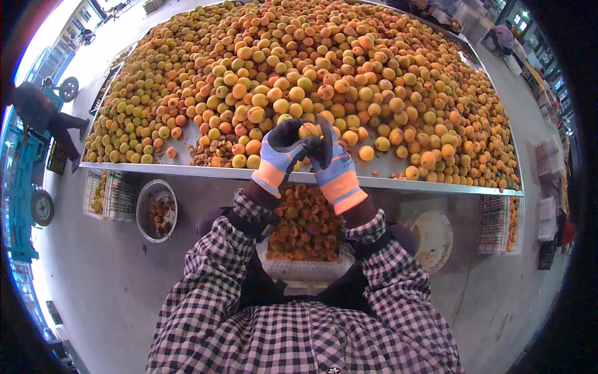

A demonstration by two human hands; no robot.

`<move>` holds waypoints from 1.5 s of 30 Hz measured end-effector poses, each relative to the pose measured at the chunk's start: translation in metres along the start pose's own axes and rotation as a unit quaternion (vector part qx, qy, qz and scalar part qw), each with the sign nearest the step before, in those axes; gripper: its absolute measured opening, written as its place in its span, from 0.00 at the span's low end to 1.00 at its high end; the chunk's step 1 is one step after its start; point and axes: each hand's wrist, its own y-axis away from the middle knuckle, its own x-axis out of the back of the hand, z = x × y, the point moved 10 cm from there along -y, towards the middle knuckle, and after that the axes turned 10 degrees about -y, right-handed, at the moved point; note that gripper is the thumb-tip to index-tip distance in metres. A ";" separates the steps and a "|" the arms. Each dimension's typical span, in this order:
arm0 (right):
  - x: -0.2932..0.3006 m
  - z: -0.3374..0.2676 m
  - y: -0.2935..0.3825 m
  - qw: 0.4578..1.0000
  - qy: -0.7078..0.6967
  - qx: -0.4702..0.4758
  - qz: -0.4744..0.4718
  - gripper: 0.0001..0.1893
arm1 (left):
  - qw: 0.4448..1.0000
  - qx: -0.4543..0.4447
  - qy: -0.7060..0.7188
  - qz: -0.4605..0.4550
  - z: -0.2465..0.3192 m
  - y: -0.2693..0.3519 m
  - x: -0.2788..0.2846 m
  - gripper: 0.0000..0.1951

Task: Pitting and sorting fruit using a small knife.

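Both my hands wear gloves with dark palms and blue and orange backs, and meet over the near edge of a table heaped with apricots (280,93). My left hand (284,147) curls around an apricot (308,130), its fingers closed on the fruit's left side. Beside it, my right hand (332,159) has its fingers raised at the fruit's right side; a thin dark item shows near the fruit, too small to name. Whether the right hand grips anything is hidden. Below my hands, a crate (306,269) between my knees holds many opened apricot pieces (306,224).
The table's metal rim (210,172) runs across in front of me. A pile of apricot stones (210,152) lies left of my hands. A metal basin (157,210) and a white basin (434,240) stand on the floor. Plastic crates flank the table. A person (42,112) is at far left.
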 end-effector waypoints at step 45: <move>0.005 -0.034 0.002 0.984 -0.093 0.146 -0.049 0.25 | 0.992 -0.006 -0.068 -0.102 0.014 0.013 -0.005 0.16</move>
